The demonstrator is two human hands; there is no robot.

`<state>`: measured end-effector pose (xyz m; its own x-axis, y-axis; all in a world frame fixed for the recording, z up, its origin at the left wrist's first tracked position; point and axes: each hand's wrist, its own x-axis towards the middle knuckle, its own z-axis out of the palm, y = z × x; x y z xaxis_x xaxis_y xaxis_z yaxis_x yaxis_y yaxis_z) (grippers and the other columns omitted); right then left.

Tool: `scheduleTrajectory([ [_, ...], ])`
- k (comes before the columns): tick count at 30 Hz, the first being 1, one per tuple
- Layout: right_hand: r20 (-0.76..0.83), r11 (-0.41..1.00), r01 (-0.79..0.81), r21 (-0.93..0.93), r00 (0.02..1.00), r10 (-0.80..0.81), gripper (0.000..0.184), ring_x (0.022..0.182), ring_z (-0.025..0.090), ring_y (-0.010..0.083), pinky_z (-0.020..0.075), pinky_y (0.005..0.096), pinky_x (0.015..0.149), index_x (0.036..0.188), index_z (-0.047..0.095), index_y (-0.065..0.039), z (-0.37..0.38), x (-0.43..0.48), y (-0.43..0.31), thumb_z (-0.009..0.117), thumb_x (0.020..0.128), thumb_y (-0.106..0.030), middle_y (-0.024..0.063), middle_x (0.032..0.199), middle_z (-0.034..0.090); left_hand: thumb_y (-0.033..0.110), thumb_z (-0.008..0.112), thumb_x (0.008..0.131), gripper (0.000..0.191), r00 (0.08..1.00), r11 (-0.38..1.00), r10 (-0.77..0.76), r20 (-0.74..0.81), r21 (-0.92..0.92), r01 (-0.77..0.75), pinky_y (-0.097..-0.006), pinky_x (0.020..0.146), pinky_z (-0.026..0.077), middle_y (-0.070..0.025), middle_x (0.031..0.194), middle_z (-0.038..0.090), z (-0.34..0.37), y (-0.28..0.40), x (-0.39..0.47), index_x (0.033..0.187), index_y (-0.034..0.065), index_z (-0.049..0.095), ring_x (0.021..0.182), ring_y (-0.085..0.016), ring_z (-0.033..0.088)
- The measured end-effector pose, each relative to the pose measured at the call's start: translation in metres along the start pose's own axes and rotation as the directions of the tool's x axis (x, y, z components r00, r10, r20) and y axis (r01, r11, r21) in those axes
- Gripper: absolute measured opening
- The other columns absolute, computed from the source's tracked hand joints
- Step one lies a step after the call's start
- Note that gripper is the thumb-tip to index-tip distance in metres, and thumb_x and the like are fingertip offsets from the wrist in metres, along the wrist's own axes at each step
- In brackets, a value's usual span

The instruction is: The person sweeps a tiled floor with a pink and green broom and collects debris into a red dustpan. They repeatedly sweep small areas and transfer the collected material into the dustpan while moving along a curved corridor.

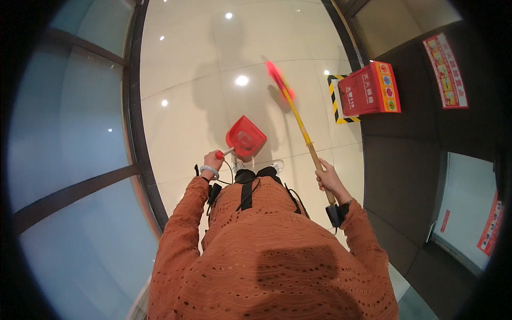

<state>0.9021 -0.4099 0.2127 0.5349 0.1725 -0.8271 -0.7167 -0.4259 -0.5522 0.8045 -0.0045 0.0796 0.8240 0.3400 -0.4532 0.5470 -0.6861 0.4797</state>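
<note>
My left hand (213, 161) grips the handle of a red long-handled dustpan (250, 146). The pan hangs or rests just in front of my shoes; whether it touches the floor I cannot tell. In my right hand (331, 178) is the stick of a broom (303, 125), wooden near my fingers and yellow further out. Its pink bristle head (276, 75) points away from me over the tiles and looks blurred. A pale bangle circles my left wrist, and a black device is strapped at my right wrist.
Glossy cream floor tiles (180, 124) reflect ceiling lights. To the left runs a frosted glass wall (76, 116) with dark frames. On the right, a red fire extinguisher box (360, 94) stands within yellow-black floor tape (333, 98), by a dark wall (400, 168) with a white panel (466, 200).
</note>
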Motion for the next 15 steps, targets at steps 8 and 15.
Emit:
scheduleTrajectory([
  [8,0.096,0.933,0.082,-0.351,0.994,-0.051,0.053,0.044,0.044,0.0119,0.0399,0.0273,0.037,0.134,0.032,-0.011,0.111,0.046,-0.015,0.046,0.083,-0.006,0.0024,0.063,0.046,0.022,0.060,0.073,0.016,0.981,0.987,-0.135,-0.142,-0.101,0.121,-0.0378,0.061,0.048,-0.0154,0.070,0.061,-0.032,-0.096,-0.029,0.073,0.0066,0.061,0.065,-0.032,0.059],
  [15,0.423,0.896,0.022,-0.444,0.887,0.188,0.053,0.051,0.052,0.0155,0.0412,0.0292,0.044,0.132,0.037,-0.006,0.154,-0.009,-0.005,0.052,0.082,-0.008,0.0108,0.074,0.058,0.024,0.057,0.076,0.018,0.945,0.945,-0.297,-0.140,-0.183,0.270,-0.0346,0.057,0.048,-0.0087,0.061,0.061,-0.025,-0.156,-0.020,0.073,0.0069,0.061,0.057,-0.022,0.060],
])
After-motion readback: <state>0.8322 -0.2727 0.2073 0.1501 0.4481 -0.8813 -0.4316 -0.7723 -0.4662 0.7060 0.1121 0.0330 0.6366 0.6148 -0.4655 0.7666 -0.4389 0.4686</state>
